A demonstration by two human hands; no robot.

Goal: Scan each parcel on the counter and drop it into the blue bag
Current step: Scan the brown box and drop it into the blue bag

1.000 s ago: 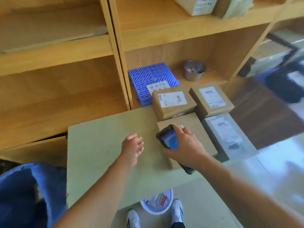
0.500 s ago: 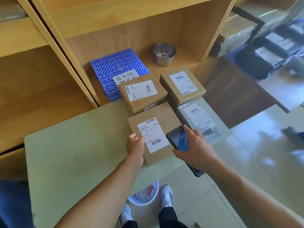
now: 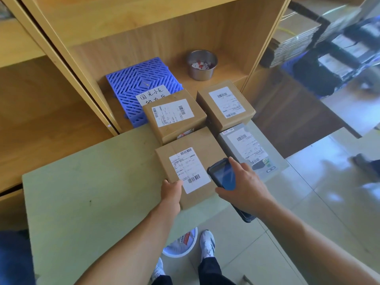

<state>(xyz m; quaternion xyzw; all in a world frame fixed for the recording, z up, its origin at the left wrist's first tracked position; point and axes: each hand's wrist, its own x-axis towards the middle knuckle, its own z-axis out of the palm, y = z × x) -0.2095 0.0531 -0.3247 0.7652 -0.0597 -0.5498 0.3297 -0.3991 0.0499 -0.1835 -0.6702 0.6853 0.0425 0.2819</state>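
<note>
A small brown cardboard parcel (image 3: pixel 191 169) with a white label lies on the flat pale green counter (image 3: pixel 92 182), toward its far right part. Everything else is told from this parcel.

The person's left hand (image 3: pixel 171 191) holds its near left corner, with the thumb on top. The right hand (image 3: pixel 244 188) is just to the right, fingers wrapped round a black handheld scanner (image 3: pixel 223 174) with a blue screen, which hangs over the parcel's right edge.

A second brown cardboard box (image 3: pixel 174 116) touches the back of the parcel. Behind and to the right sits a third brown box (image 3: pixel 226 103). A flat grey parcel (image 3: pixel 250 147) lies right beside it on the right.

Further back, on the wooden shelf (image 3: pixel 144 38), are a blue plastic grid tile (image 3: pixel 139 83) and a round metal cup (image 3: pixel 202 64).

Far to the left and nearer the person, only a dark bit of the blue bag (image 3: pixel 12 260) shows. Below, on the floor, are white shoes (image 3: pixel 207 243) and a pale round basin (image 3: pixel 178 248).
</note>
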